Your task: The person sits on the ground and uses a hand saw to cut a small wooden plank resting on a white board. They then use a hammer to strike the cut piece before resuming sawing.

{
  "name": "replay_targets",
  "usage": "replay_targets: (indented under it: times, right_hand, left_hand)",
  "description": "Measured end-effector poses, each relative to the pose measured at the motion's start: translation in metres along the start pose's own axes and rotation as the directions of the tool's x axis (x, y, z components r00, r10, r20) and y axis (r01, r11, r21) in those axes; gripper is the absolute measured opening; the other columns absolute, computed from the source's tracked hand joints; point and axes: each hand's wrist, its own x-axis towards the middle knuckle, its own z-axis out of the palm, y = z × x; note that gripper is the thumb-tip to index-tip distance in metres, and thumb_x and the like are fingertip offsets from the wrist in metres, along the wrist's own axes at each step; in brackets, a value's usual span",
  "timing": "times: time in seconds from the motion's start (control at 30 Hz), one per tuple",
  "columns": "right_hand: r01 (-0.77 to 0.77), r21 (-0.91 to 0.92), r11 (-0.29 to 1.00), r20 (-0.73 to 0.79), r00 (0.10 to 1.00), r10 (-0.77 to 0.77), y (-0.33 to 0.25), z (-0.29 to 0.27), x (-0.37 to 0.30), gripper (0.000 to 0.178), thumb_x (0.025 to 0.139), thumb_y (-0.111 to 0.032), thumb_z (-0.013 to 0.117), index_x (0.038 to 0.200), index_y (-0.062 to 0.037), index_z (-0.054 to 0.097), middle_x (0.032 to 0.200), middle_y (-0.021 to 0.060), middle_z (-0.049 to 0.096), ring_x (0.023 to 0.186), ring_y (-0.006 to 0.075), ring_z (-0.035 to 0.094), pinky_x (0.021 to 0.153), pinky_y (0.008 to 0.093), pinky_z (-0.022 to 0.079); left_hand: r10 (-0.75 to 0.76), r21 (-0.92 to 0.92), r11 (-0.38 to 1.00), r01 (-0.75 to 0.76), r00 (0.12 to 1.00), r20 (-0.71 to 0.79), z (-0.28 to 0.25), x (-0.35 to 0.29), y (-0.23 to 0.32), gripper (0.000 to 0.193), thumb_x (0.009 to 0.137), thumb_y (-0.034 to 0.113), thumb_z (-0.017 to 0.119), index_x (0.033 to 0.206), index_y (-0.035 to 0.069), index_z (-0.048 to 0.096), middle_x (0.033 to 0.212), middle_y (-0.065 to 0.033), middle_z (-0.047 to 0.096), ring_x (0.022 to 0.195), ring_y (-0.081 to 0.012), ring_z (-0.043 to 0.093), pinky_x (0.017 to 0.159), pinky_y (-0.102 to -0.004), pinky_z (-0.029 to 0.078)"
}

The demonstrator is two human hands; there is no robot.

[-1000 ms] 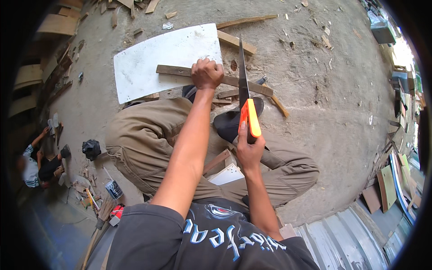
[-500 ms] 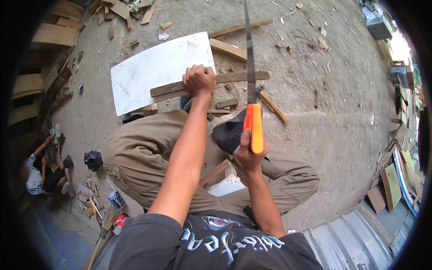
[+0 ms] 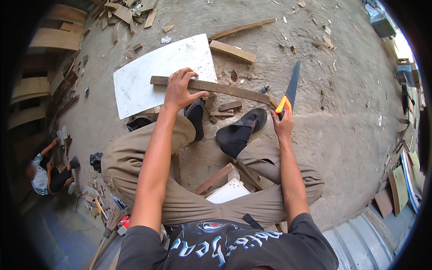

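My left hand (image 3: 179, 90) is closed over a long brown wooden strip (image 3: 229, 89), fingers across its far edge and thumb stretched along the near side. The strip's left end lies over a white board (image 3: 166, 67) on the ground, and its right end reaches close to the saw. In my right hand (image 3: 282, 124) is a handsaw (image 3: 292, 85) by its orange and black handle, blade pointing forward and slightly right. A hammer (image 3: 265, 89) lies partly hidden behind the strip's right end. Short wood offcuts (image 3: 230, 105) sit between my feet.
Beyond the strip lie a wooden block (image 3: 232, 51) and a longer stick (image 3: 243, 29). A wood and white piece (image 3: 228, 191) rests between my legs. Another person (image 3: 47, 173) sits at the far left. Panels (image 3: 398, 189) lean at the right.
The saw has swung away to the right and is lower, off the strip. The strip has turned, its right end now nearer me. My left hand has shifted left along it and its fist has loosened.
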Motion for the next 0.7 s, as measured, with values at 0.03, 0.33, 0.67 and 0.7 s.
replay_targets:
  times: [0.03, 0.33, 0.67, 0.7]
  right_hand:
    - [0.041, -0.06, 0.997, 0.05, 0.998, -0.038, -0.004, 0.0, 0.003, 0.057, 0.086, -0.053, 0.07, 0.103, -0.0002, 0.06, 0.098, 0.0179, 0.064, 0.095, 0.0359, 0.062, 0.079, 0.0466, 0.048]
    - [0.242, 0.065, 0.968, -0.076, 0.968, -0.237, -0.043, 0.086, 0.107, 0.054, 0.085, -0.021, 0.07, 0.129, 0.0021, 0.048, 0.128, 0.0249, 0.052, 0.123, 0.0411, 0.049, 0.106, 0.0481, 0.037]
    - [0.432, -0.286, 0.855, 0.121, 0.902, -0.416, -0.111, 0.196, 0.179, 0.063, 0.088, -0.022, 0.062, 0.143, 0.0, 0.042, 0.141, 0.0196, 0.045, 0.133, 0.0367, 0.042, 0.108, 0.0466, 0.036]
    - [0.424, -0.325, 0.846, 0.122, 0.905, -0.407, -0.115, 0.2, 0.18, 0.058, 0.09, -0.021, 0.059, 0.142, -0.0002, 0.044, 0.139, 0.0187, 0.047, 0.13, 0.0353, 0.044, 0.106, 0.0455, 0.038]
  left_hand:
    - [0.043, 0.023, 0.999, -0.043, 0.999, 0.005, 0.002, -0.005, -0.006, 0.056, 0.074, 0.059, 0.075, 0.107, 0.016, 0.062, 0.118, -0.0044, 0.058, 0.116, -0.0261, 0.053, 0.102, -0.0432, 0.037]
    - [-0.091, 0.209, 0.97, 0.125, 0.982, -0.167, 0.025, -0.017, -0.003, 0.058, 0.076, 0.058, 0.074, 0.112, 0.015, 0.061, 0.113, -0.0083, 0.056, 0.11, -0.0279, 0.053, 0.098, -0.0446, 0.036]
    - [0.039, 0.232, 0.972, -0.04, 0.999, 0.006, 0.018, -0.019, -0.004, 0.093, 0.064, 0.075, 0.074, 0.132, 0.017, 0.046, 0.125, -0.0025, 0.046, 0.122, -0.0193, 0.044, 0.108, -0.0505, 0.025]
    - [0.057, 0.264, 0.962, -0.063, 0.998, 0.032, 0.019, -0.02, -0.006, 0.096, 0.063, 0.075, 0.074, 0.134, 0.017, 0.045, 0.127, -0.0021, 0.045, 0.123, -0.0188, 0.044, 0.109, -0.0514, 0.024]
